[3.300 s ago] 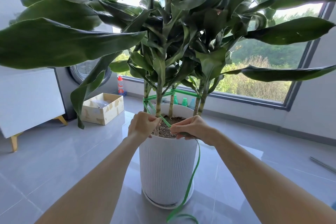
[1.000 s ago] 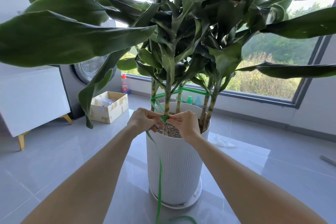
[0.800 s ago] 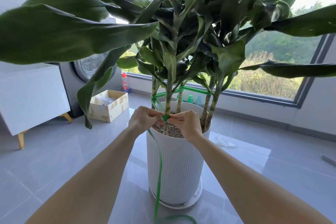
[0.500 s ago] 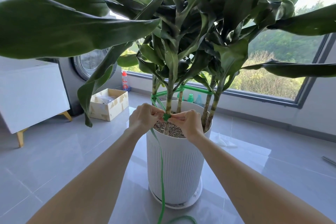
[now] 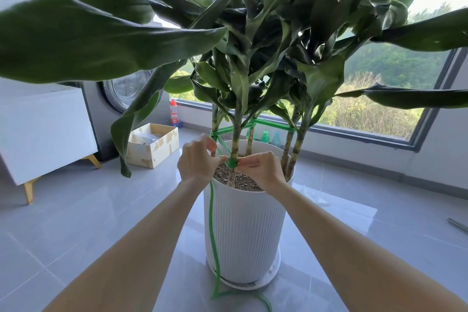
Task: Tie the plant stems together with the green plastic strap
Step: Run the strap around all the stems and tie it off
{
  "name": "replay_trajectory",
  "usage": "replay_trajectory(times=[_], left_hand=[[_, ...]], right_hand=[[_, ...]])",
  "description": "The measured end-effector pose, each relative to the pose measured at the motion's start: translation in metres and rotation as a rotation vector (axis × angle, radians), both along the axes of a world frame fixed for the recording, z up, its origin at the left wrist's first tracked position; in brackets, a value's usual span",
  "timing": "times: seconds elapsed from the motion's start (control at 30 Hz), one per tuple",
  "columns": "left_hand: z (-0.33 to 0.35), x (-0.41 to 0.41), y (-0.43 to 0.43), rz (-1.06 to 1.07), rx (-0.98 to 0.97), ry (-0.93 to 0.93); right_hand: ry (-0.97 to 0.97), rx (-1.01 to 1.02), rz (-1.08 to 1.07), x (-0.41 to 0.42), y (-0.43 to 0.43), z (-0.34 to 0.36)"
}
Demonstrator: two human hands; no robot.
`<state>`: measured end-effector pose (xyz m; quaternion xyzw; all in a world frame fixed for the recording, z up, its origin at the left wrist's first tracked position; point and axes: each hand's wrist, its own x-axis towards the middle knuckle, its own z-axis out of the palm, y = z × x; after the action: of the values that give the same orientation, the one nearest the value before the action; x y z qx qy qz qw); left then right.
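A tall plant with several thin stems (image 5: 236,144) grows from a white ribbed pot (image 5: 244,230). A green plastic strap (image 5: 272,125) runs around the stems above the rim and wraps the front stem in a small knot (image 5: 231,163). My left hand (image 5: 198,161) pinches the strap at the knot's left side. My right hand (image 5: 260,168) pinches it from the right. The strap's loose tail (image 5: 212,230) hangs down the pot's left side and curls on the floor.
A cardboard box (image 5: 152,144) sits on the grey tiled floor at the left, beside a washing machine (image 5: 119,99) and a white cabinet (image 5: 43,129). Bottles (image 5: 174,115) stand under the window. Large leaves (image 5: 101,43) hang overhead.
The strap's tail has passed from the right side of the pot to the left. Both hands have closed in on the front stem, where the strap now forms a small knot.
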<state>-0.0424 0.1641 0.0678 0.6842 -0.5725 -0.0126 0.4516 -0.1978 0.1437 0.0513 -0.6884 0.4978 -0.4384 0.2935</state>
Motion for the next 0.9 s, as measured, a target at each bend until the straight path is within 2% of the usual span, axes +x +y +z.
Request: replay_trajectory(times=[0.1,0.2,0.27,0.43,0.57,0.67,0.9], left_hand=[[-0.001,-0.003,-0.001,0.013,0.032,-0.042],[-0.001,-0.004,-0.003,-0.017,0.156,0.03],[0.0,-0.004,-0.005,-0.07,0.231,0.134],[0.0,-0.006,-0.003,-0.207,0.271,0.515],[0.001,-0.01,0.004,-0.281,0.281,0.655],[0.002,-0.015,0.006,-0.303,0.334,0.643],[0.002,-0.013,0.0,-0.409,0.438,0.479]], right_hand=[[0.022,0.016,0.016,-0.008,0.0,0.0],[0.074,0.017,-0.017,-0.018,-0.002,0.0],[0.093,0.008,-0.046,-0.025,-0.004,-0.001],[0.125,0.012,-0.078,-0.035,-0.003,-0.002],[0.125,0.014,-0.074,-0.037,-0.003,-0.003],[0.125,0.003,-0.074,-0.038,-0.002,-0.003],[0.108,0.01,-0.107,-0.043,-0.005,-0.004]])
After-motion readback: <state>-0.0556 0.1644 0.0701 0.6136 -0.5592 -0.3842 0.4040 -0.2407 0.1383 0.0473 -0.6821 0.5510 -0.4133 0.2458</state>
